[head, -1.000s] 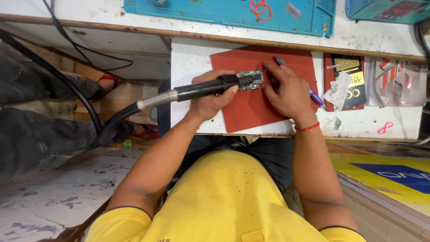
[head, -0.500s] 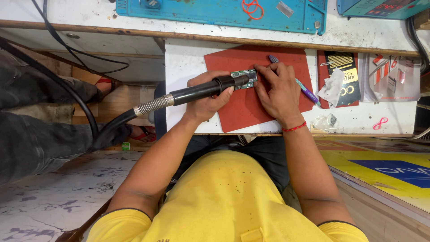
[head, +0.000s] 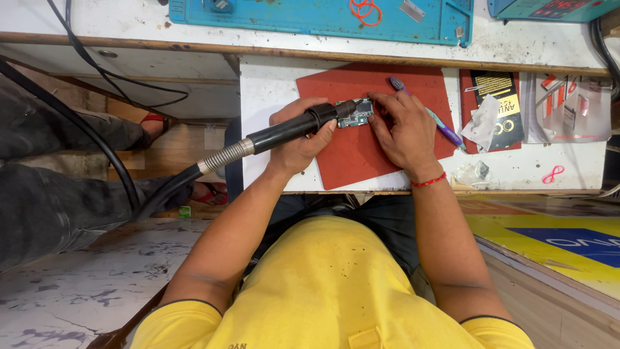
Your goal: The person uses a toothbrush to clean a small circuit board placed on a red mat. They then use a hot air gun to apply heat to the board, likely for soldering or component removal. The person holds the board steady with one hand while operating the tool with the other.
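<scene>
While gripping the hot-air wand (head: 284, 132), left hand (head: 298, 139); right hand (head: 402, 129) pressed flat on circuit board (head: 355, 114).

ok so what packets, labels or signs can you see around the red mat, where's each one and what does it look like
Black packet: right of the red mat, flat rectangle with yellow print.
Clear bags: far right on the white bench, see-through with red and white bits inside.
Teal device: top right corner, red display, only partly in view.
Yellow board: lower right, flat, with a blue patch.
</scene>
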